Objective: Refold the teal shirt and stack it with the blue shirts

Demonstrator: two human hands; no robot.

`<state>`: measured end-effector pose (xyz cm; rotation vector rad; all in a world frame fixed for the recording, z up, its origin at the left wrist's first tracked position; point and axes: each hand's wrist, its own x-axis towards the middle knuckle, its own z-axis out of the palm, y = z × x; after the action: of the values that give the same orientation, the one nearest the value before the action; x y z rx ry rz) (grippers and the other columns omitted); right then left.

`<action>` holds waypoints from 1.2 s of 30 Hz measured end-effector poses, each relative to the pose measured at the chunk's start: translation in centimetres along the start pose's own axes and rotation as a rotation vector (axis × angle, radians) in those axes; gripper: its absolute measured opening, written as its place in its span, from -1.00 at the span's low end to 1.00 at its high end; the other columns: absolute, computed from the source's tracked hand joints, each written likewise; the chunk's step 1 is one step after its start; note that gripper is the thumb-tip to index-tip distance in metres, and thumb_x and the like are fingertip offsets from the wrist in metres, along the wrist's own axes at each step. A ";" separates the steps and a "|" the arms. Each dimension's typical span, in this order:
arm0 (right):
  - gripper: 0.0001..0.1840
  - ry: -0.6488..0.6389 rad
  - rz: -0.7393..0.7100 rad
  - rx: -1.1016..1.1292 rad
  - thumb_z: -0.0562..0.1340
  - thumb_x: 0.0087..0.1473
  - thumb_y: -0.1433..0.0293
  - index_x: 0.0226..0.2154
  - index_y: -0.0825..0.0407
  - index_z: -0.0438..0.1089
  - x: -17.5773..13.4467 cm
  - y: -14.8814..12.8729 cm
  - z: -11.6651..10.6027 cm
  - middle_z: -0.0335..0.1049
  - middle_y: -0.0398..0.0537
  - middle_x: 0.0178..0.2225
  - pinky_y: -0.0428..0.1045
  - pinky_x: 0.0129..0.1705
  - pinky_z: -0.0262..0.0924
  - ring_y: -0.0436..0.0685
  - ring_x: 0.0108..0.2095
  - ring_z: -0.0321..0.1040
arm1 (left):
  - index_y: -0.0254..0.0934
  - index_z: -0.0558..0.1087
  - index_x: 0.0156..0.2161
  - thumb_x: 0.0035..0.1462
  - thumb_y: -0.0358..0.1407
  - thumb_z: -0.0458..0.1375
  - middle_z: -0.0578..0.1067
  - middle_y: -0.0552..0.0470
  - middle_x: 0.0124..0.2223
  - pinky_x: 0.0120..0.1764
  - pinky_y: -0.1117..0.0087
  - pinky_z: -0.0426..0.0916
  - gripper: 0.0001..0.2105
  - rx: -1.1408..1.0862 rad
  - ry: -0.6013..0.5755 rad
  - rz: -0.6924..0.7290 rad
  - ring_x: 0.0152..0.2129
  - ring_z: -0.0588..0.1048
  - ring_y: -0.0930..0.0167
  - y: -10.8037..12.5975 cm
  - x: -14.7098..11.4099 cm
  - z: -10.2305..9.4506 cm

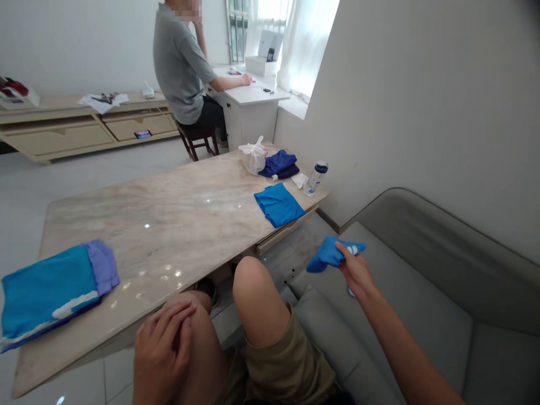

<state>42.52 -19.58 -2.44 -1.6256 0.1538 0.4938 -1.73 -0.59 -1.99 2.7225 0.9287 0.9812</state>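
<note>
My right hand (pixel 355 271) pinches a small bright blue cloth (pixel 329 253) with white marks, held up over the grey sofa seat. Part of this cloth is covered by my fingers, and its kind cannot be made out. My left hand (pixel 162 346) rests on my left thigh near the knee, fingers laid over it and holding nothing. A folded blue cloth (pixel 279 205) lies at the table's right edge. On the near left corner sits a stack of folded blue and purple fabric (pixel 53 289) with a white patch.
The marble-patterned table (pixel 169 208) stands before my knees. At its far right are a plastic bag (pixel 253 158), dark blue cloth (pixel 279 163) and a water bottle (pixel 315 179). The grey sofa (pixel 417 281) is beside me. A person (pixel 181 67) sits at a white desk (pixel 253 93).
</note>
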 end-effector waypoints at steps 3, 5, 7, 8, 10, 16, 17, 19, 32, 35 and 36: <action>-0.54 -0.073 -0.118 0.076 0.49 -0.04 0.11 -0.20 0.00 0.40 3.1 -3.8 6.4 0.56 -0.06 -0.30 0.04 -0.14 0.53 0.16 -0.22 0.53 | -0.16 0.55 0.03 0.41 -0.37 0.11 0.67 -0.11 -0.02 0.02 0.06 0.33 -0.79 0.011 -0.001 -0.018 -0.06 0.57 0.11 0.2 -0.2 0.1; -0.55 -0.114 -0.148 0.098 0.40 0.10 0.10 -0.07 0.02 0.43 5.5 -5.8 10.6 0.58 -0.04 -0.21 0.05 -0.07 0.51 0.16 -0.10 0.56 | -0.15 0.56 0.04 0.40 -0.39 0.12 0.68 -0.10 0.00 0.05 0.05 0.34 -0.77 0.011 0.000 -0.033 -0.03 0.57 0.11 0.3 -0.3 0.0; -0.58 -0.138 -0.138 0.080 0.32 0.21 0.11 0.01 0.01 0.42 7.5 -6.6 14.2 0.58 -0.02 -0.16 0.06 -0.06 0.50 0.18 -0.02 0.56 | -0.15 0.57 0.05 0.38 -0.41 0.13 0.68 -0.09 0.01 0.08 0.06 0.35 -0.76 0.008 0.007 -0.054 -0.01 0.58 0.12 0.5 -0.3 -0.2; -0.61 -0.134 -0.113 0.038 0.29 0.24 0.11 0.00 -0.02 0.41 8.2 -6.5 15.7 0.59 0.01 -0.13 0.06 -0.08 0.50 0.19 -0.01 0.56 | -0.14 0.58 0.05 0.37 -0.41 0.14 0.68 -0.07 0.02 0.08 0.07 0.36 -0.75 0.009 0.015 -0.066 0.00 0.59 0.13 0.6 -0.3 -0.4; -0.72 -0.110 -0.035 -0.098 0.27 0.25 0.13 -0.09 -0.06 0.37 8.6 -5.0 17.8 0.61 0.08 -0.09 0.02 -0.18 0.49 0.20 -0.03 0.58 | -0.13 0.60 0.04 0.36 -0.43 0.15 0.69 -0.04 0.03 0.09 0.10 0.39 -0.74 0.019 0.023 -0.094 0.02 0.59 0.16 0.9 -0.4 -0.8; -0.70 -0.295 0.085 -0.386 0.36 0.00 0.12 -0.37 -0.10 0.27 5.3 3.3 17.2 0.59 0.11 -0.32 -0.04 -0.48 0.31 0.30 -0.21 0.65 | -0.14 0.65 0.00 0.37 -0.43 0.09 0.70 -0.05 0.04 0.14 0.12 0.44 -0.71 0.032 -0.008 -0.251 0.06 0.59 0.21 1.7 -0.7 -1.4; -0.62 -0.326 0.064 -0.407 0.40 -0.09 0.08 -0.34 -0.09 0.30 4.2 4.4 16.5 0.60 0.07 -0.33 -0.04 -0.47 0.32 0.29 -0.23 0.64 | -0.15 0.65 -0.02 0.37 -0.43 0.09 0.70 -0.05 0.04 0.14 0.12 0.44 -0.71 0.024 -0.011 -0.271 0.06 0.58 0.21 1.8 -0.7 -1.5; -0.47 -0.444 -0.029 -0.396 0.45 -0.21 -0.01 -0.25 -0.06 0.39 1.6 6.0 15.4 0.64 0.07 -0.26 -0.01 -0.39 0.42 0.30 -0.21 0.65 | -0.17 0.64 -0.05 0.38 -0.43 0.09 0.70 -0.05 0.02 0.15 0.11 0.43 -0.73 0.002 -0.014 -0.298 0.05 0.58 0.22 1.9 -0.5 -1.6; -0.72 -0.717 -1.254 -0.844 0.16 0.36 0.30 -0.14 -0.08 0.61 -16.3 6.6 16.3 0.65 0.14 0.00 0.35 0.22 0.30 0.43 0.11 0.50 | -0.16 0.63 -0.07 0.37 -0.43 0.07 0.69 -0.07 0.00 0.18 0.07 0.40 -0.73 -0.057 0.005 -0.301 0.04 0.57 0.23 2.7 -0.7 -2.0; -0.70 -0.693 -1.283 -0.840 0.14 0.39 0.30 -0.15 -0.09 0.61 -16.1 6.7 16.4 0.65 0.10 -0.01 0.29 0.17 0.32 0.38 0.07 0.52 | -0.15 0.63 -0.03 0.38 -0.44 0.07 0.69 -0.06 0.02 0.20 0.06 0.39 -0.72 -0.051 0.024 -0.286 0.06 0.56 0.23 2.5 -1.4 -2.0; -0.70 -0.688 -1.282 -0.838 0.14 0.39 0.30 -0.15 -0.08 0.61 -16.0 6.7 16.3 0.65 0.10 -0.01 0.27 0.17 0.32 0.37 0.06 0.52 | -0.15 0.63 -0.03 0.39 -0.44 0.07 0.69 -0.06 0.03 0.21 0.06 0.39 -0.72 -0.053 0.028 -0.284 0.07 0.56 0.23 2.3 -1.6 -2.1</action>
<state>22.00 -7.54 -2.76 -1.8314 -1.6952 0.0414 -2.80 -3.63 -0.56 2.4490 1.2325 0.9741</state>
